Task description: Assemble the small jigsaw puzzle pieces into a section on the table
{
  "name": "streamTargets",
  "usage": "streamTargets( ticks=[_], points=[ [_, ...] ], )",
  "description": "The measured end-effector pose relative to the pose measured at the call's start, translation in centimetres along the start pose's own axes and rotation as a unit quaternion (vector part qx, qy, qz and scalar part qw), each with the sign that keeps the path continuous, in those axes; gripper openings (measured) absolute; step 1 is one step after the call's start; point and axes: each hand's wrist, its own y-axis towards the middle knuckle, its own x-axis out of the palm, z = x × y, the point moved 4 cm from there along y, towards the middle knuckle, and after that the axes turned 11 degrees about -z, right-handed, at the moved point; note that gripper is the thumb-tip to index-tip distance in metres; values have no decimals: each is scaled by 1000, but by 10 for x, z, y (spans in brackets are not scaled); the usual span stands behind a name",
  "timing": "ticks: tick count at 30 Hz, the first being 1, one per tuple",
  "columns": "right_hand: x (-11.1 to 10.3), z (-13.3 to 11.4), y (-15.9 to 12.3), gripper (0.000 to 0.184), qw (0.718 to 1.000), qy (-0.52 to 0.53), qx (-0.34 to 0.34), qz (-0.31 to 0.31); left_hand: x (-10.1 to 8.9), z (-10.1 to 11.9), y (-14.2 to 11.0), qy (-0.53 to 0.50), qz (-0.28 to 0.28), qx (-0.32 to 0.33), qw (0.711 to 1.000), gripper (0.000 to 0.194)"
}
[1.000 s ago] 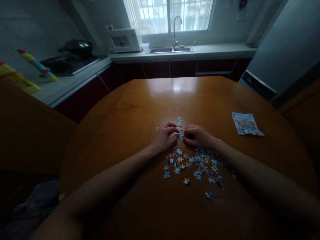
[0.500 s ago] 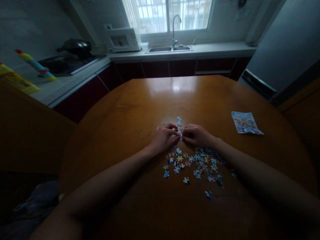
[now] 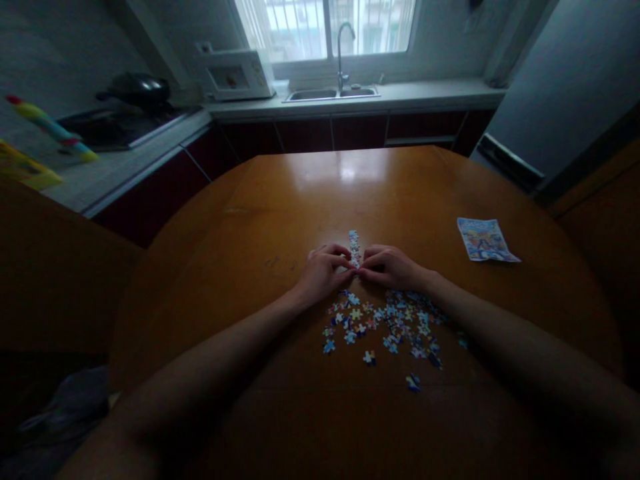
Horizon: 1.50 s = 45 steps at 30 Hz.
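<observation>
A narrow strip of joined jigsaw pieces [image 3: 354,241] lies on the wooden table, running away from me. My left hand [image 3: 324,272] is on its left side, fingers curled, with thumb and fingertips at the strip's near end. From the right, my right hand [image 3: 393,268] is closed with its fingertips pressed to the same end. Both sets of fingertips almost meet there and partly cover the lowest piece. Loose jigsaw pieces [image 3: 400,320] are spread just below my hands, some partly hidden by my right forearm.
A creased picture sheet [image 3: 487,239] lies to the right on the table [image 3: 280,193]. Single pieces [image 3: 369,358] lie nearer to me. Beyond the table are a sink [image 3: 313,95], a microwave [image 3: 234,75] and a stove with a black wok [image 3: 137,89].
My fingertips have drawn closer together at the strip's near end, covering more of it. The whole view has shifted slightly; the loose pieces and sheet stay where they lay.
</observation>
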Motion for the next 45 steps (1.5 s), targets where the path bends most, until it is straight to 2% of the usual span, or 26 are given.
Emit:
streamTargets(
  ticks=[7,15,20,22,24,26,28,33,38,41,45],
  points=[
    [0,1,1,32,1000,-1,12,-6,1,-1,0,-4,-3,1,1000,3],
    [2,5,2,28,1000,8,18,-1,3,-2,1,-20,-16,30,999,3],
    [1,6,2,29,999,42,17,6,3,-2,1,-17,-13,42,999,2],
    [0,9,2,32,997,71,25,25,3,-2,1,-31,-6,46,998,4],
    [-3,13,1,33,993,88,47,69,1,-3,1,-57,21,39,997,8],
    [-6,18,0,29,987,88,70,119,-3,-3,0,-72,52,19,996,15],
    [-6,19,0,21,983,81,82,143,-5,-3,0,-75,63,-5,995,19],
    [-1,15,2,11,988,80,75,107,-4,1,0,-124,25,-13,992,24],
    [2,11,2,8,992,66,70,76,-3,1,-1,-148,19,-16,989,38],
    [2,11,2,3,994,52,72,65,-2,1,0,-132,3,-13,991,38],
    [2,11,2,12,996,43,64,49,-2,1,1,-81,-7,-1,997,40]
  ],
)
